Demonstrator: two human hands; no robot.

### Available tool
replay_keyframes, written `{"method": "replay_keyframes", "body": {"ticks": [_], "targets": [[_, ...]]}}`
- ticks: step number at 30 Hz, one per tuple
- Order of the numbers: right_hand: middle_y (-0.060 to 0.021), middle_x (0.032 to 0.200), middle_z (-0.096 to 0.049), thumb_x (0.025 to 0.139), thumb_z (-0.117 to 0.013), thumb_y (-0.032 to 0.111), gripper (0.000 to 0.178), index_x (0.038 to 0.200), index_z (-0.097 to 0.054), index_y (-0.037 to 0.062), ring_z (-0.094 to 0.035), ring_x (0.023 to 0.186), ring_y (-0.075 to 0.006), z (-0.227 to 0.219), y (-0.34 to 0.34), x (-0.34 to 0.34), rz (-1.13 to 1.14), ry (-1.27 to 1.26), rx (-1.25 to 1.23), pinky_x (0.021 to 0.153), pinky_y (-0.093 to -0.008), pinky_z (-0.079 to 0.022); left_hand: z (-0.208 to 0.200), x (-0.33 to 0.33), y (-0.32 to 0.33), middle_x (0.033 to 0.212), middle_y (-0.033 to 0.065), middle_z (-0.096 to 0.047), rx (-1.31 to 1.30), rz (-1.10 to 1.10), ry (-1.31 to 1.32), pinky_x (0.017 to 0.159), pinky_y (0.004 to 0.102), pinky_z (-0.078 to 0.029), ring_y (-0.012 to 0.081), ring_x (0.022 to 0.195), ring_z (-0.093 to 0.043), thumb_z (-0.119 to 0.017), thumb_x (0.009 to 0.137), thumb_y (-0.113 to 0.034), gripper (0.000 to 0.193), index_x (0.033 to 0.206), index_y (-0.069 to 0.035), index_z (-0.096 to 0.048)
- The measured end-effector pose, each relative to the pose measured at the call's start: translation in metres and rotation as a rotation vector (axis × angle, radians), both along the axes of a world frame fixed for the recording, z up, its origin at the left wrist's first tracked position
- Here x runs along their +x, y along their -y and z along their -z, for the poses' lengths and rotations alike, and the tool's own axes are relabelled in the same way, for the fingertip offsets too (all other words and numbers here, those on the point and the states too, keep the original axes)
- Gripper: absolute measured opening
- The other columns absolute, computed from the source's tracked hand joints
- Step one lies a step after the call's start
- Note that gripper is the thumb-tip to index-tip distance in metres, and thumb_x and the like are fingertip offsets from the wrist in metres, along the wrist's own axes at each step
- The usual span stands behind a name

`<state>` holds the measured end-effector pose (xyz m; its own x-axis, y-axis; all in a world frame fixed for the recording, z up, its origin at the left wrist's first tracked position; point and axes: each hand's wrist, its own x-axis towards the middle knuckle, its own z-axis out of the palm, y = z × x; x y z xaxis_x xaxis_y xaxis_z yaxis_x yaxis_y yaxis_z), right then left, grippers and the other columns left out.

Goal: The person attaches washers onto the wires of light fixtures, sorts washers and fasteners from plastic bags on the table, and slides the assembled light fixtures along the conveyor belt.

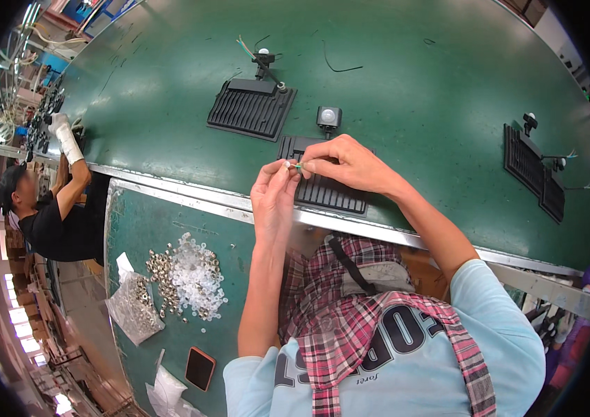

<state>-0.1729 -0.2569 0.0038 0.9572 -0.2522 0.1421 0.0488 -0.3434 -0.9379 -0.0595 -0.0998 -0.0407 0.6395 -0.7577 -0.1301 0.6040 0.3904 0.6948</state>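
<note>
Over a black finned floodlight housing (336, 197), my two hands meet at their fingertips. My left hand (274, 205) is closed in a pinch on a small white piece (286, 164), whose exact shape is too small to tell. Thin coloured wires (299, 167), with green and red showing, are pinched by the fingers of my right hand (347, 163). A black motion sensor with a pale dome (329, 118) stands at the far edge of this housing. My hands cover part of the housing and where the wires run.
Two more floodlights with sensors lie on the green bench, one farther left (253, 108), another at right (535, 167). The left side table holds white plastic rings (197, 278), metal nuts (163, 271), bags (135, 309) and a phone (200, 368). A co-worker (58, 215) works at far left.
</note>
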Motion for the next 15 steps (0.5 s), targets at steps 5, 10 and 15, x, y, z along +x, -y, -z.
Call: {"method": "replay_keyframes", "body": {"ticks": [5,10,15], "targets": [[-0.0072,0.066,-0.062,0.089,-0.056,0.025,0.026,0.09,-0.07,0.0033,-0.05,0.057,-0.0166,-0.005,-0.003,0.0,0.016,-0.001,-0.02,0.057,-0.0345,-0.039,-0.009,-0.001,-0.004,0.102,0.011,-0.069,0.107,-0.01,0.255,0.088,0.0276,-0.05,0.0142,0.091,-0.064,-0.064,0.093,-0.003,0.019,0.111,0.004,-0.063],[-0.0066,0.067,-0.062,0.091,-0.056,0.021,0.023,0.087,-0.068,0.0023,-0.049,0.057,-0.0173,-0.003,-0.002,0.0,-0.028,-0.09,-0.119,0.056,-0.032,-0.038,-0.016,-0.002,-0.007,0.098,0.0082,-0.068,0.257,-0.012,0.45,0.086,0.0251,-0.05,0.0116,0.092,-0.064,-0.065,0.091,-0.002,0.018,0.109,0.005,-0.066],[-0.0106,0.07,-0.064,0.091,-0.058,0.018,0.02,0.089,-0.069,0.0015,-0.056,0.06,-0.0203,-0.012,-0.005,-0.004,-0.035,-0.111,-0.13,0.058,-0.0339,-0.042,-0.025,-0.002,-0.008,0.097,0.0068,-0.068,0.256,0.001,0.59,0.085,0.0233,-0.049,0.0107,0.093,-0.063,-0.065,0.09,0.003,0.017,0.106,0.004,-0.067]]}}
